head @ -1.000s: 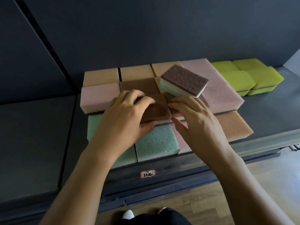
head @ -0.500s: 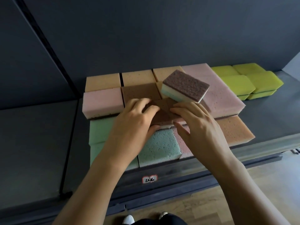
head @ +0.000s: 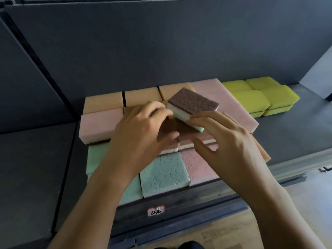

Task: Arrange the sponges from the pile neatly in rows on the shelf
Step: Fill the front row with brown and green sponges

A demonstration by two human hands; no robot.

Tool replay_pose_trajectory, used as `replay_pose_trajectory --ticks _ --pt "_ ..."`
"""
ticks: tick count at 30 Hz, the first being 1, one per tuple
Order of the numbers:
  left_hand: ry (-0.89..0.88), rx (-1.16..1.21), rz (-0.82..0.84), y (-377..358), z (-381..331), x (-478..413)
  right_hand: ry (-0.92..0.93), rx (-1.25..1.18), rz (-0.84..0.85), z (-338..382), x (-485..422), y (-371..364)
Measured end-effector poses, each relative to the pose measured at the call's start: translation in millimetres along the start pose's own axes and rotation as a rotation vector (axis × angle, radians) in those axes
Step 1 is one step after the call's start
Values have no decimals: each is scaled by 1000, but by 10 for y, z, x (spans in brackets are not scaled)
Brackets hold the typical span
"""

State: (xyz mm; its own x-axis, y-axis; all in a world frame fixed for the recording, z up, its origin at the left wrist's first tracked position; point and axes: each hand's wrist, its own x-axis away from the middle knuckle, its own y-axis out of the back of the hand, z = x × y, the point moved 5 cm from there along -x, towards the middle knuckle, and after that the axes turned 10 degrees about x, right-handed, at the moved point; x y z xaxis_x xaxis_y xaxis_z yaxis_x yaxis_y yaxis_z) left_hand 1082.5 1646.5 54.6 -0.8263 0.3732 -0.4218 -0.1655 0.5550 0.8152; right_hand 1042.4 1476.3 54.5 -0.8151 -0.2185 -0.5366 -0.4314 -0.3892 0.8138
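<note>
Moved up since half a second ago, both off the flat brown-topped sponge and onto the tilted brown-topped sponge at its 12 o'clock. At that sponge's 9 o'clock end, left grip curled, thumb down on the flat one (holding or merely touching, cannot tell). At its 6 o'clock side, right grip loosely bent, fingertips touching the mint edge, thumb apart, clasping nothing. Propped atop stacked rows on the shelf: orange sponges at 11 o'clock, yellow-green sponges at 3 o'clock, mint sponge at 6 o'clock.
</note>
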Motion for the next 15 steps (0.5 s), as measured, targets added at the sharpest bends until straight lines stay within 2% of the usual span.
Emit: replay_pose_trajectory --ticks 4,15 --pt "-39 11 39 -108 -48 -285 -23 7 -36 -142 -59 71" --pt "-71 61 442 -434 23 -864 -73 18 -60 -397 -170 115"
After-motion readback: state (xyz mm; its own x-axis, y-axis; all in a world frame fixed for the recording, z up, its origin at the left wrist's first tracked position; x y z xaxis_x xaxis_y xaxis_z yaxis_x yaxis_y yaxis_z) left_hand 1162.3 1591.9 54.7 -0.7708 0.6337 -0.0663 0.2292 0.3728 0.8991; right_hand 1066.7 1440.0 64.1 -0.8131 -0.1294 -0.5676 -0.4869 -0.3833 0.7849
